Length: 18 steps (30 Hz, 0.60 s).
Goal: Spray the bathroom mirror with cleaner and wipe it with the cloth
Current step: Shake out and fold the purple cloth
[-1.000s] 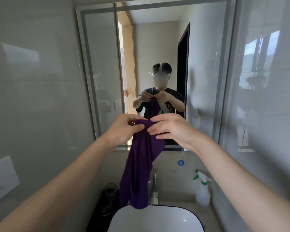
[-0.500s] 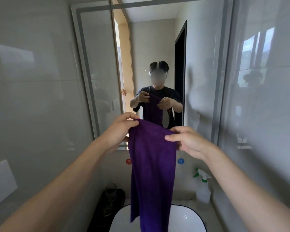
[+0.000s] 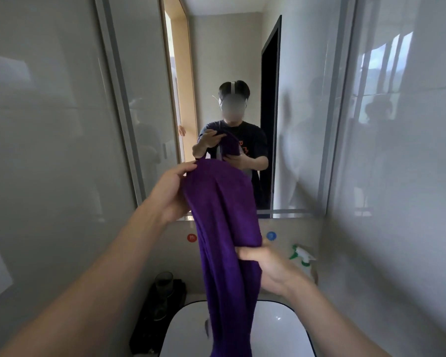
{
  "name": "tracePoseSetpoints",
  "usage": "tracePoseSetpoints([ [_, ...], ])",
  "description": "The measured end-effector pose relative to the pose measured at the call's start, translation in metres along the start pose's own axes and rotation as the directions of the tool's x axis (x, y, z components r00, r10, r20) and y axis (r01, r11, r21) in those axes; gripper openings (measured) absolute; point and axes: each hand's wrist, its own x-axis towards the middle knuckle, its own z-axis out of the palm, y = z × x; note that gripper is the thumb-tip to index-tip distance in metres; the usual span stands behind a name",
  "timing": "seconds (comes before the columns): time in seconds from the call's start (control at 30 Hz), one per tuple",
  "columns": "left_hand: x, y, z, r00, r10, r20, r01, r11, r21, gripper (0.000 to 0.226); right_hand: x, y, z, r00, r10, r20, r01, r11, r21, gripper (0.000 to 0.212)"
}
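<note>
The right hand has its grip clamped on the purple cloth partway down — below it the cloth hangs over the white basin. Above, the left hand pinches the cloth's top edge. Just right of the lower grip stands the spray bottle; beyond both hands — the mirror.

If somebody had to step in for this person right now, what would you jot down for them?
Left hand: pinches the top edge of the purple cloth, held up before the mirror.
Right hand: grips the cloth lower down, folding it; the tail hangs over the sink.
Spray bottle: on the counter at right, untouched.
Done: cloth in hand.
Left: spray the mirror, then wipe it. No spray shows on the glass.
</note>
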Motion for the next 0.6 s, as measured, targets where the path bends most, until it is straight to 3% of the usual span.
tracePoseSetpoints([
  [0.1,0.004,-0.033,-0.024,0.989,-0.054,-0.137,0.045,0.997,-0.068,0.025,-0.001,0.001,0.018,0.996,-0.086,-0.009,0.086,0.996,0.004,0.032],
  [0.17,0.001,-0.06,-0.041,0.981,-0.118,-0.152,0.104,0.99,-0.099,0.039,0.004,-0.004,0.029,0.991,-0.124,-0.043,0.122,0.992,-0.039,0.029],
  [0.3,-0.015,-0.113,-0.064,0.957,-0.291,0.007,0.291,0.957,0.015,0.049,0.015,-0.01,0.038,0.976,-0.166,-0.139,0.137,0.97,-0.2,0.016],
  [0.4,-0.021,-0.128,-0.074,0.932,-0.353,0.077,0.352,0.936,0.025,0.065,0.022,-0.011,0.038,0.966,-0.169,-0.197,0.095,0.938,-0.334,0.011],
  [0.5,-0.022,-0.123,-0.081,0.936,-0.329,0.129,0.335,0.942,-0.031,0.076,0.031,-0.001,0.039,0.944,-0.174,-0.281,0.027,0.889,-0.458,0.009],
  [0.6,-0.023,-0.113,-0.082,0.968,-0.23,0.101,0.222,0.972,0.083,0.077,0.038,0.013,0.04,0.922,-0.181,-0.342,-0.011,0.871,-0.491,0.013],
])
